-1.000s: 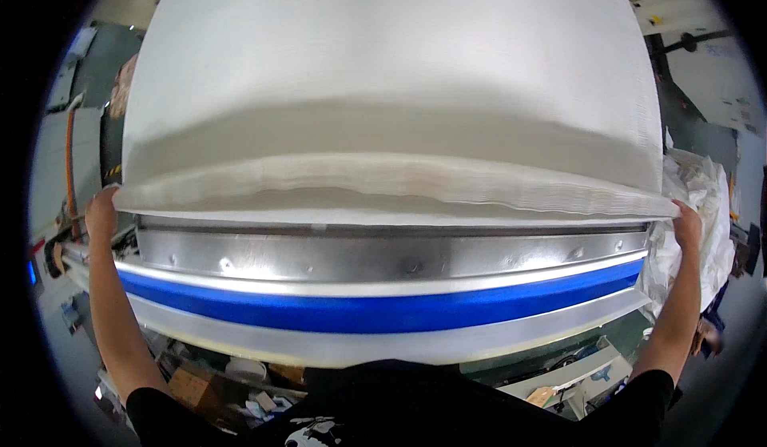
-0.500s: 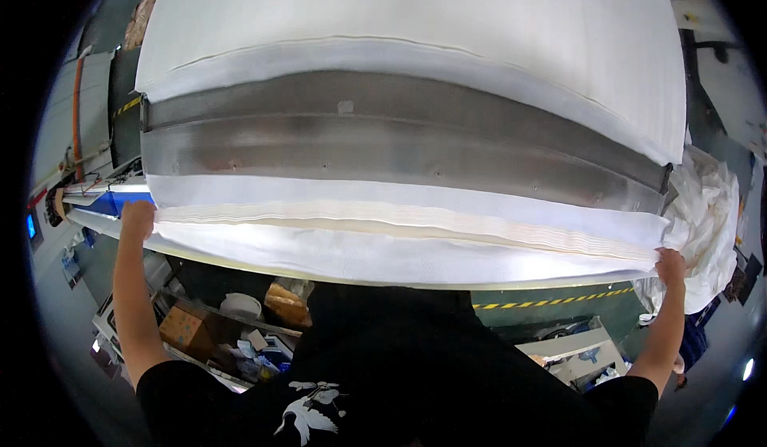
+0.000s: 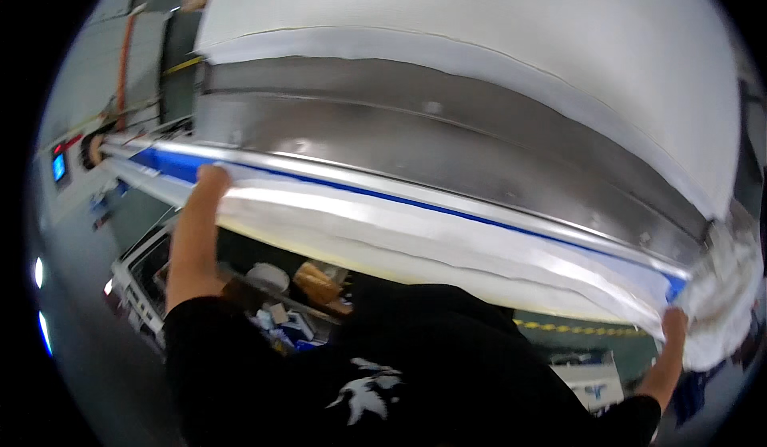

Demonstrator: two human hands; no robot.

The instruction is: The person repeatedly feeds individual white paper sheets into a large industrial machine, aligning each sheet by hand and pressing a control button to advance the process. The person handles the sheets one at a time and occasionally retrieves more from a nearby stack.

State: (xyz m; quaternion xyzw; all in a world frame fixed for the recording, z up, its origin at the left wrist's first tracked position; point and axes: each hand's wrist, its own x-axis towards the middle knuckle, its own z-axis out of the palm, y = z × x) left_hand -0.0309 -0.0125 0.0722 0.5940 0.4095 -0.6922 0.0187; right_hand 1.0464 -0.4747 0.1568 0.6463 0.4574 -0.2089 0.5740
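A long white strip of fabric (image 3: 415,235) stretches across in front of me, bunched into a sagging fold. Its left end is gripped by my left hand (image 3: 212,182), whose fingers are closed. At the far right end my right hand (image 3: 675,323) is closed on the same fabric, beside a crumpled heap of white cloth (image 3: 723,295). Just behind the strip run a blue band (image 3: 164,163) and a bright metal rail (image 3: 319,167). Farther back a grey metal plate (image 3: 359,127) slopes up to a broad white fabric sheet (image 3: 479,7).
Below the fabric, to the left, an open cart (image 3: 148,279) stands near a white tub (image 3: 268,278) and a brown package (image 3: 319,283). A pale box (image 3: 591,383) is at lower right. Yellow-black floor tape (image 3: 579,329) runs behind it. A small lit screen (image 3: 59,166) shows far left.
Both hands have drawn the fabric toward me, off the metal plate, uncovering the rail and blue band. My view has tilted, with the right side now lower.
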